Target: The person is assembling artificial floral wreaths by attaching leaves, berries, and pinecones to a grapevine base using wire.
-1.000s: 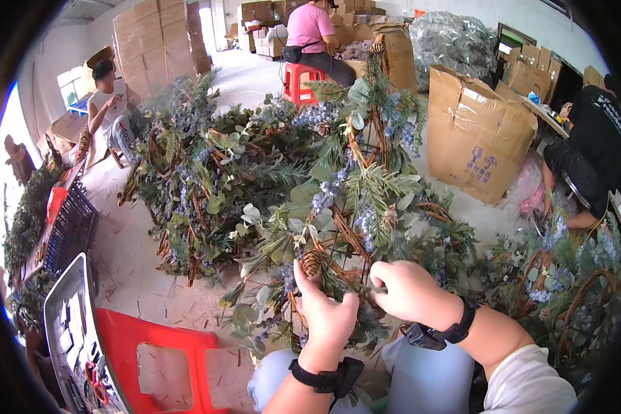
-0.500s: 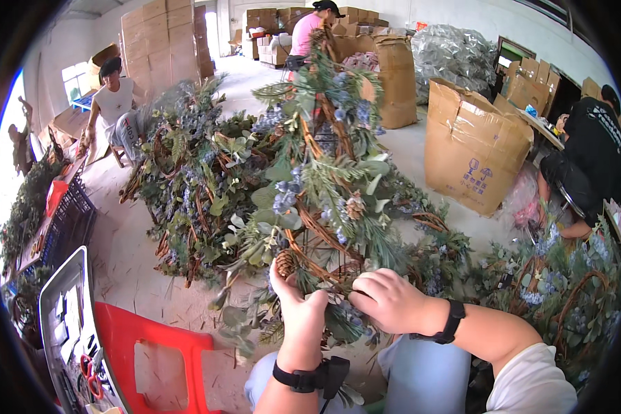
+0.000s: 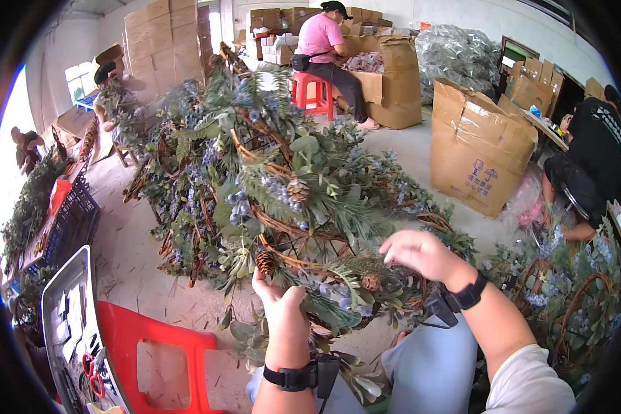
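A cone-shaped artificial greenery tree (image 3: pixel 283 186) of brown twigs, pine sprigs, blue berries and pine cones leans to the left over my lap. My left hand (image 3: pixel 281 314) is closed on its lower edge, thumb up, beside a brown pine cone (image 3: pixel 264 262). Some of the left fingers are hidden behind the leaves. To the right, my right hand (image 3: pixel 421 255) hovers above the tree's base rim with loosely bent fingers, a little blurred, and nothing shows in it. Thin dark wires of a frame show between the twigs.
Behind lies a heap of similar greenery (image 3: pixel 186 186), with more at right (image 3: pixel 566 297). A red plastic stool (image 3: pixel 110 338) and a grey tray (image 3: pixel 83 276) with scissors stand at left. A large carton (image 3: pixel 479 152) stands back right. Three or more people work around the room.
The tree has tipped to the left and its top has come down. My right hand has left the tree's lower edge and moved up and right. The left hand keeps its hold.
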Demonstrator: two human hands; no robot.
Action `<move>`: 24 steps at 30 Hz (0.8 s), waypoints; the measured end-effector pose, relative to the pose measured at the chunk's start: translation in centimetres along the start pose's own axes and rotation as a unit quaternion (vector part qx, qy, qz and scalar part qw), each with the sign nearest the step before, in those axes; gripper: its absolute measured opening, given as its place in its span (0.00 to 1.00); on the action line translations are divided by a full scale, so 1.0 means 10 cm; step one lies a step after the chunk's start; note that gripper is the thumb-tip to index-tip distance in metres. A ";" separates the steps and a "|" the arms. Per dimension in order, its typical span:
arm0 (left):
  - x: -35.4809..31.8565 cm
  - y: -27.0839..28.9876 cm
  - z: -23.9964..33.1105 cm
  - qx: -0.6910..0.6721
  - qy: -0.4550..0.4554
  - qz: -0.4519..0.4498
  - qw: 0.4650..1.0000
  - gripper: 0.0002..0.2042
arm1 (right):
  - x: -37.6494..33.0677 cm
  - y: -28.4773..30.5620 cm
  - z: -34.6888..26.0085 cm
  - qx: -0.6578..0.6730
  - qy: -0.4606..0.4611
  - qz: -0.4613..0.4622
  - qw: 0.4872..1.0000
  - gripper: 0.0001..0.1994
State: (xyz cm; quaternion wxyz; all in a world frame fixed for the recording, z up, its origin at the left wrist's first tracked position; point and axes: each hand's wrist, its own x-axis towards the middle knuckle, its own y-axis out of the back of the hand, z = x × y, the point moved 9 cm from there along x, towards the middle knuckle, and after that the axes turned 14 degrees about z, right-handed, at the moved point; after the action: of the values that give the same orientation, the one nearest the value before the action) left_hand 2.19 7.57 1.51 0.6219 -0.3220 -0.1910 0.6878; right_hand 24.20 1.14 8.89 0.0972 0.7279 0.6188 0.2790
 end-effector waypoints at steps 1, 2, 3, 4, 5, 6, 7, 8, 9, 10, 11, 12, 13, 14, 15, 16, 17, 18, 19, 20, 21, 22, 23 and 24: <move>-0.01 -0.02 -0.02 -0.019 0.021 0.000 1.000 0.36 | 0.06 0.08 0.23 0.057 -0.072 0.022 0.996 0.10; -0.05 -0.07 0.00 -0.012 0.027 0.012 0.999 0.36 | 0.12 0.09 0.45 0.080 -0.119 0.040 0.989 0.15; -0.03 -0.03 -0.02 -0.010 0.025 0.012 1.000 0.36 | 0.18 0.00 0.56 0.083 -0.119 0.040 0.989 0.15; 0.00 0.03 -0.07 -0.018 0.030 0.012 0.999 0.36 | 0.18 -0.12 0.79 0.052 -0.184 0.026 0.981 0.19; 0.02 0.08 -0.09 -0.026 0.034 0.012 0.999 0.36 | 0.17 -0.23 1.06 0.021 -0.248 0.011 0.968 0.27; 0.00 0.07 -0.09 -0.027 0.040 0.018 0.999 0.35 | 0.22 -0.38 1.08 -0.014 -0.210 -0.050 0.976 0.37; 0.00 0.08 -0.10 -0.025 0.038 0.017 0.999 0.35 | 0.21 -0.39 1.13 -0.011 -0.208 -0.049 0.977 0.37; 0.00 0.09 -0.09 -0.024 0.027 0.012 0.999 0.35 | 0.16 -0.40 1.21 -0.039 -0.225 -0.054 0.972 0.37; 0.00 0.08 -0.07 -0.024 0.015 0.009 1.000 0.35 | 0.14 -0.42 1.19 -0.067 -0.241 -0.060 0.966 0.37; -0.03 0.05 -0.06 -0.006 0.013 0.009 1.000 0.35 | 0.17 -0.40 1.34 -0.053 -0.201 -0.012 0.978 0.33; -0.06 0.01 -0.05 -0.002 0.014 0.007 1.000 0.35 | 0.10 -0.35 1.54 -0.049 -0.203 -0.009 0.978 0.33; -0.08 0.02 -0.02 0.018 0.006 0.006 1.000 0.35 | 0.11 -0.38 1.41 0.021 -0.178 0.008 0.984 0.30; -0.09 0.02 0.02 0.039 0.000 0.002 0.999 0.35 | 0.10 -0.38 1.25 0.090 -0.153 0.030 0.984 0.27; -0.10 0.02 0.07 0.054 -0.025 -0.014 0.998 0.35 | 0.11 -0.36 1.15 0.042 -0.157 0.028 0.986 0.21; -0.13 0.07 0.12 0.106 -0.055 0.022 0.993 0.34 | 0.03 -0.38 1.06 0.047 -0.164 0.032 0.985 0.21; -0.16 -0.01 0.14 0.096 -0.060 0.006 0.994 0.35 | -0.01 -0.24 0.83 0.178 -0.098 0.083 0.976 0.18; -0.19 -0.06 0.16 0.086 -0.064 -0.011 0.994 0.35 | -0.06 -0.06 0.68 0.302 -0.028 0.134 0.943 0.15; -0.24 -0.21 0.09 0.072 -0.046 -0.035 0.996 0.36 | 0.03 0.09 1.12 0.117 0.004 0.157 0.981 0.11; -0.24 -0.22 0.08 0.064 -0.036 -0.040 0.996 0.36 | 0.08 0.09 0.97 0.123 -0.001 0.156 0.980 0.11; -0.20 -0.19 0.08 0.060 -0.056 -0.054 0.995 0.36 | 0.10 0.15 0.78 0.125 0.001 0.182 0.975 0.09; -0.19 -0.17 0.09 0.053 -0.074 -0.075 0.993 0.36 | 0.08 0.26 0.56 0.122 0.005 0.211 0.970 0.08; -0.18 -0.13 0.09 0.065 -0.091 -0.076 0.991 0.37 | 0.08 0.24 0.60 0.190 -0.058 0.189 0.962 0.07; -0.17 -0.16 0.08 0.070 -0.092 -0.103 0.988 0.37 | 0.04 0.18 0.57 0.191 -0.061 0.194 0.960 0.07; -0.16 -0.15 0.06 0.064 -0.092 -0.106 0.988 0.37 | -0.04 0.20 0.42 0.282 0.007 0.242 0.928 0.07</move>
State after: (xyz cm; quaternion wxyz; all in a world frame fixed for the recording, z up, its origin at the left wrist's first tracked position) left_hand 2.92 6.37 3.29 0.6905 -0.1951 -0.2361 0.6553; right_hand 28.06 1.21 6.23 -0.1867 0.8511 0.4775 0.1133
